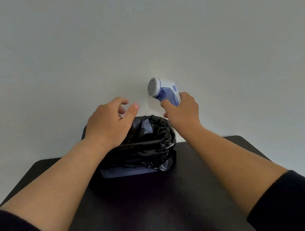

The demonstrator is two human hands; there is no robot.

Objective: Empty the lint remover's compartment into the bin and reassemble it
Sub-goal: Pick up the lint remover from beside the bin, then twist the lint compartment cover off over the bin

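Note:
My right hand [182, 110] grips the handle of the white and purple lint remover [164, 90] and holds it up above the bin's far right rim. Its round metal mesh head faces left. A translucent blue compartment shows on its body below the head. My left hand [107, 122] hovers over the bin's far left side, a hand's width left of the remover. Its fingers are loosely curled, the thumb points right, and nothing clearly shows in it. The bin [134, 170] is small and blue-grey, lined with a crumpled black bag [150, 135], and stands on the dark table.
The dark table [152, 210] runs from the bin toward me, with its far edge against a plain pale wall [136, 38]. Both my forearms reach over the table on either side of the bin, with black sleeves pushed up.

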